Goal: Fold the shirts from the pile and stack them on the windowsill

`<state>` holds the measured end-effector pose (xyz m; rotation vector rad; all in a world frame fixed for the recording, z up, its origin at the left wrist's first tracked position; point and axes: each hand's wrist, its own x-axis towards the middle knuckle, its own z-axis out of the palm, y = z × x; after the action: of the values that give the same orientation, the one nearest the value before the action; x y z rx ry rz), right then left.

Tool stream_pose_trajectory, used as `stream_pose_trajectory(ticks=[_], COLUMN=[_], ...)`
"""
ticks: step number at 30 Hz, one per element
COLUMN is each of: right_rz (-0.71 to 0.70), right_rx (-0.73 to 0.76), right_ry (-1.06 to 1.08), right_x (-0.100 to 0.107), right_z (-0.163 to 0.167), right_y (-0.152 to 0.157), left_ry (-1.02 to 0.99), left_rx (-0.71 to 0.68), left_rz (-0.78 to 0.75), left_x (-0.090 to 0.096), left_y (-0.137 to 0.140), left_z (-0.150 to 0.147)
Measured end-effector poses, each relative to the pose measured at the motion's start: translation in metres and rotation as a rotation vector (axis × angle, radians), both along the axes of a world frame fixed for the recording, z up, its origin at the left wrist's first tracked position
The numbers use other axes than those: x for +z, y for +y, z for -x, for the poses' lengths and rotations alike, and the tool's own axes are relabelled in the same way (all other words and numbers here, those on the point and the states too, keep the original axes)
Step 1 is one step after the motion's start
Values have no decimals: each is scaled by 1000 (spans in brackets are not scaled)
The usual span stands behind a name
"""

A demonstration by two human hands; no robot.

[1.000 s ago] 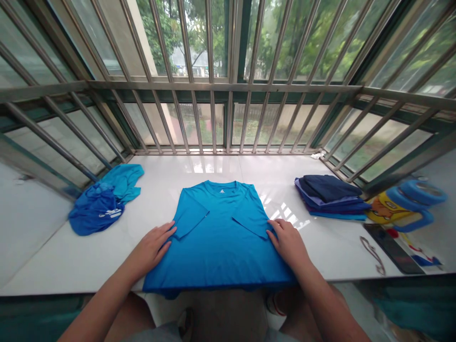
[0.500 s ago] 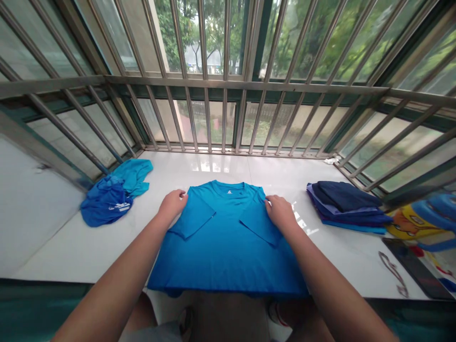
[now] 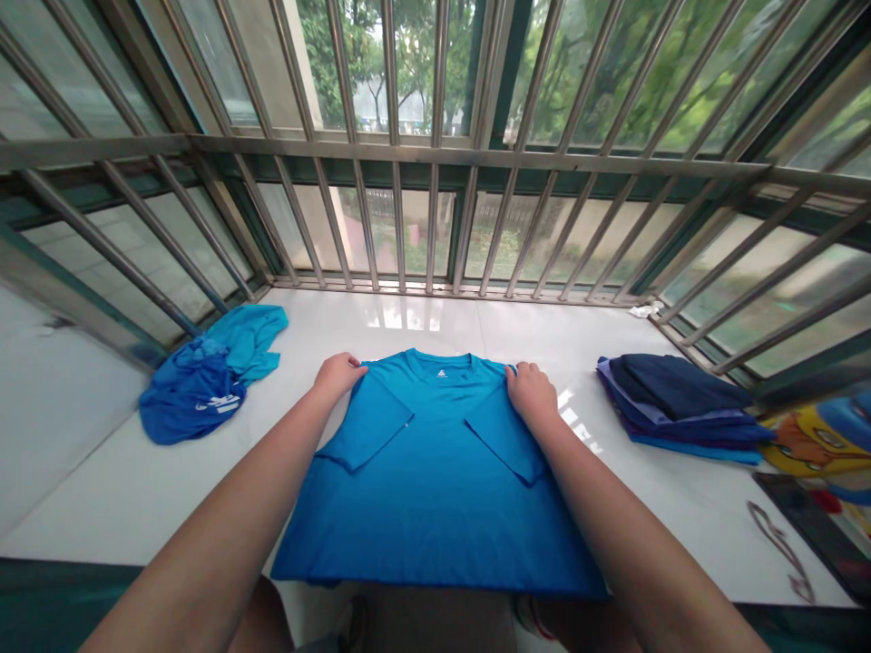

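Note:
A blue T-shirt (image 3: 435, 481) lies spread on the white ledge, collar toward the window and hem hanging at the front edge. Both of its sleeves are folded inward over the chest. At the shirt's left shoulder corner, my left hand (image 3: 338, 375) pinches the fabric between thumb and fingers. My right hand (image 3: 532, 392) grips the opposite shoulder corner, its fingers curled over the cloth.
To the left is a crumpled heap of blue clothes (image 3: 197, 390). A stack of folded dark and blue garments (image 3: 680, 399) sits at the right, near eyeglasses (image 3: 780, 547), a dark flat object (image 3: 817, 526) and a yellow-blue item (image 3: 826, 435). Metal bars (image 3: 435, 227) line the window behind.
My left hand has shifted slightly up onto the shoulder corner, and my right hand has closed on the other corner. The view has moved a little nearer; the shirt stays spread.

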<state>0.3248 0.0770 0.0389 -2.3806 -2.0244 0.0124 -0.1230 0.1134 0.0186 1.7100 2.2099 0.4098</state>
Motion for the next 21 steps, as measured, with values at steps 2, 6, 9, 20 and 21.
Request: stream_pose_trajectory(ticks=[2,6,9,20,21], right_rz=[4,25,26,-32,-52], right_rx=[10,-10,-19,78,88], right_ry=[8,23,38,171,185], right_x=[-1,-2,-2,20,24], right_z=[0,-5,-10,-24,-26], right_y=[6,17,22,31,26], left_ry=[-12,-41,-74,-377,-428], left_rx=[-9,-13,-4,-2,-10], left_rz=[6,35,45,51,52], left_x=[1,3,4,27,30], left_y=[4,11,13,6,0], left_z=[2,0,-4,-12,-12])
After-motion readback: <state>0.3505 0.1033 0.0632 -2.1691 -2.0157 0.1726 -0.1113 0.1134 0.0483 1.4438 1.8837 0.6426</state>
